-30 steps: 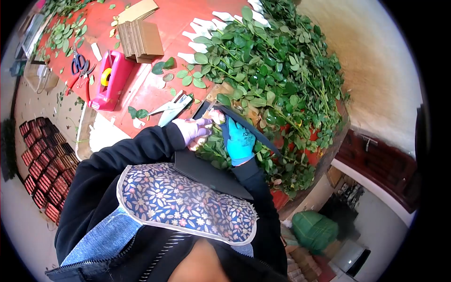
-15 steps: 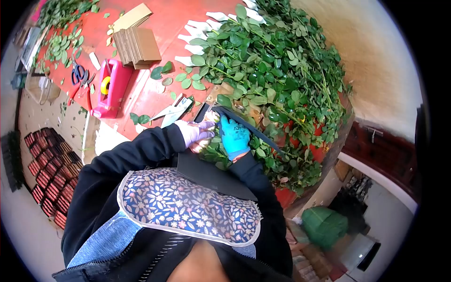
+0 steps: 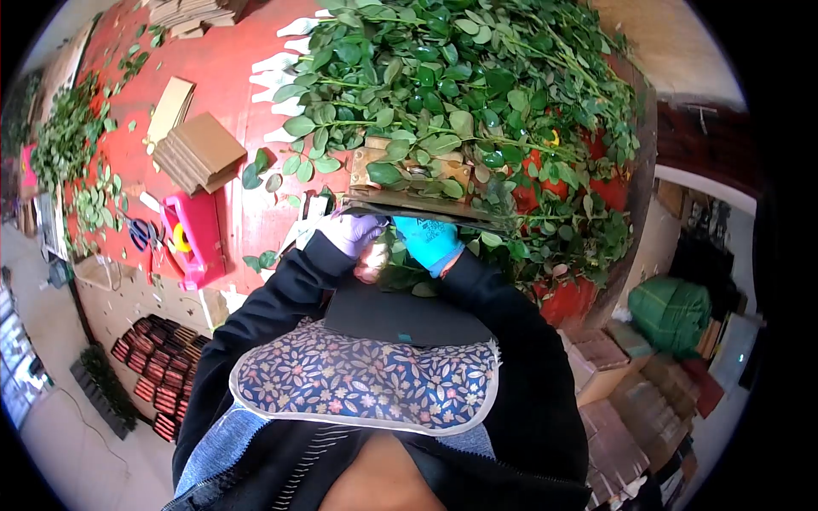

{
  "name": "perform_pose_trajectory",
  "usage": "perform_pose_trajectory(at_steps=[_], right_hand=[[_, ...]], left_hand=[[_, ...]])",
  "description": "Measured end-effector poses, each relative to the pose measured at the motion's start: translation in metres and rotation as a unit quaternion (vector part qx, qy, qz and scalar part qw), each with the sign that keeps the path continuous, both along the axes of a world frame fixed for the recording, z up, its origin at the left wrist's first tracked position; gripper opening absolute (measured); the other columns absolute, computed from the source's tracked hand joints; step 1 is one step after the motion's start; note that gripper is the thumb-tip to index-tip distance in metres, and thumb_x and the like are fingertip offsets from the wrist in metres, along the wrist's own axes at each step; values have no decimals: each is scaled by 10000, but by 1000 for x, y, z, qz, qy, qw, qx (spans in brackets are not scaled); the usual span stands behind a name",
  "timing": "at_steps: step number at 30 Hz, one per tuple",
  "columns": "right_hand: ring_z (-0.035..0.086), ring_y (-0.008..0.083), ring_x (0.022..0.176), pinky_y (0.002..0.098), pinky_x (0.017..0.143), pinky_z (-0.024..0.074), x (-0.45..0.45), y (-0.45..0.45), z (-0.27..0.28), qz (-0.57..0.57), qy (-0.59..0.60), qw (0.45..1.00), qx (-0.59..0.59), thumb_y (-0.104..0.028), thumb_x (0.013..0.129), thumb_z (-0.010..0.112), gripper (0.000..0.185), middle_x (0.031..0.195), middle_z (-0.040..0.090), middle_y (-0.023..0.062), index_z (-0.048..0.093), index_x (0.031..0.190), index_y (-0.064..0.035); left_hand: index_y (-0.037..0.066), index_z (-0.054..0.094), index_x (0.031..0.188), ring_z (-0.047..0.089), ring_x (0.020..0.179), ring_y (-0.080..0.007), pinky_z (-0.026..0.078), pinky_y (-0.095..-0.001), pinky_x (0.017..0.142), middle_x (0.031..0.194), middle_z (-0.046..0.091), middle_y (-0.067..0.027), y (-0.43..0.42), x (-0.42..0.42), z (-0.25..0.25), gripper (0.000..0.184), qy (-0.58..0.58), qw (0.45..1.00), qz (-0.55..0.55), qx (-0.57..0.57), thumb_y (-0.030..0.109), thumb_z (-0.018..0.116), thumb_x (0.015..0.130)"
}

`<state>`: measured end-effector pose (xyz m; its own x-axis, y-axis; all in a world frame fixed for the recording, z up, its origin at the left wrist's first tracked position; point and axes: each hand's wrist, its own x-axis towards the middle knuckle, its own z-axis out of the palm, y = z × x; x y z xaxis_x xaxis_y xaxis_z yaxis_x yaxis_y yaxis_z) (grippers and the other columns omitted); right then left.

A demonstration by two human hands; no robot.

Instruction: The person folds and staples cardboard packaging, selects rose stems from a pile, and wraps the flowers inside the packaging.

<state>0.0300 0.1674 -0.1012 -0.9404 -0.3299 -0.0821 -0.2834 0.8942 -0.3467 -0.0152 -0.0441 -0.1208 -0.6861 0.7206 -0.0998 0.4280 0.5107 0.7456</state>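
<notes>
Clock positions are read around the hands. At ten o'clock, on the far left of the red table (image 3: 261,111), lie loose leaves (image 3: 68,128). At eight o'clock, below the table, are stacked dark red bundles (image 3: 159,366). Blue-handled scissors (image 3: 141,233) and red-handled pruners (image 3: 158,262) lie at nine o'clock, just left of the pink tape dispenser (image 3: 201,247) with its yellow roll. The stack of cardboard pieces (image 3: 200,153) sits at ten o'clock, and the white sleeves (image 3: 275,81) at eleven.

The left hand (image 3: 356,232), in a lavender glove, has its fingers bent in close at the dark upper flap (image 3: 426,213); its grip cannot be told. The pale pink bloom (image 3: 371,262) is just below it, at seven o'clock, above the black sheet (image 3: 405,317) at six. The right hand (image 3: 429,243), in a teal glove, is beside the left, its fingertips hidden at the flap, so how wide they stand cannot be told.

Leafy green stems (image 3: 477,94) spread from twelve to three o'clock. Cardboard boxes (image 3: 596,362) are at four o'clock, with a green wrapped bundle (image 3: 669,313) slightly higher, farther right.
</notes>
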Motion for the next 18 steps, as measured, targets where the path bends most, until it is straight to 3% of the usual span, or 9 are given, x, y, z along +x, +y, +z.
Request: perform_pose_trajectory(at_steps=[2, 4, 5, 6, 7, 8, 10, 14, 18], right_hand=[[579, 353, 1100, 440, 959, 463, 12, 3, -20, -57, 5, 995, -83, -233, 923, 540, 362, 1217, 597, 192, 575, 1254, -89], [611, 316, 1035, 458, 898, 487, 19, 11, -22, -48, 70, 989, -120, -223, 889, 559, 296, 1126, 641, 139, 633, 1148, -101], [586, 325, 1087, 444, 941, 466, 25, 21, -20, -10, -49, 993, -103, -253, 921, 549, 330, 1173, 618, 160, 600, 1202, -87], [560, 334, 1139, 430, 985, 444, 43, 22, 4, 30, -117, 991, -63, -283, 954, 538, 368, 1220, 595, 182, 566, 1255, -73], [560, 295, 1137, 408, 991, 436, 44, 18, 21, -26, -82, 975, -203, -266, 963, 533, 346, 1233, 592, 159, 568, 1245, -67], [560, 295, 1137, 408, 991, 436, 36, 13, 53, -25, -81, 976, -202, -266, 963, 533, 346, 1233, 592, 159, 568, 1245, -67], [557, 258, 1118, 385, 969, 442, 21, 3, 113, -141, -259, 835, -464, -248, 971, 528, 306, 1221, 588, 139, 580, 1210, -64], [554, 238, 1093, 368, 934, 452, 33, 8, 65, -113, -133, 925, -337, -234, 980, 519, 283, 1174, 586, 130, 563, 1202, -64], [568, 248, 1118, 387, 947, 459, 34, 13, 48, -56, -190, 943, -269, -234, 966, 524, 317, 1200, 600, 137, 550, 1235, -67]], left_hand=[[157, 684, 1035, 668, 830, -283, 534, -383, 727, 959, 684, -97, 1, -3, -11, 186, 19, 994, 17, 108, 199, 673, 854], [147, 692, 1015, 671, 832, -289, 535, -384, 734, 951, 685, -89, -2, 0, -14, 161, 79, 989, 30, 118, 180, 666, 859], [146, 688, 1018, 668, 828, -290, 534, -384, 725, 951, 682, -91, -5, 2, -13, 164, 76, 989, 32, 119, 178, 662, 860], [145, 684, 1021, 665, 825, -290, 534, -385, 715, 952, 679, -92, -7, 11, 3, 166, 107, 985, 24, 131, 175, 658, 860], [144, 680, 1025, 662, 822, -291, 533, -386, 705, 953, 676, -94, -6, 11, 7, 169, 111, 985, 24, 132, 172, 654, 861], [144, 676, 1028, 659, 818, -292, 533, -387, 696, 954, 673, -96, -5, 11, 8, 171, 114, 984, 25, 136, 169, 650, 861], [142, 668, 1035, 652, 812, -294, 531, -389, 677, 955, 667, -99, -5, 12, 9, 176, 118, 983, 29, 139, 164, 643, 862], [138, 651, 1049, 640, 798, -297, 529, -392, 638, 958, 655, -106, -4, 10, 21, 187, 141, 979, 22, 147, 153, 627, 864], [135, 635, 1063, 628, 785, -300, 527, -396, 599, 960, 643, -113, -7, -1, 69, 199, 183, 969, 10, 167, 143, 611, 866]])
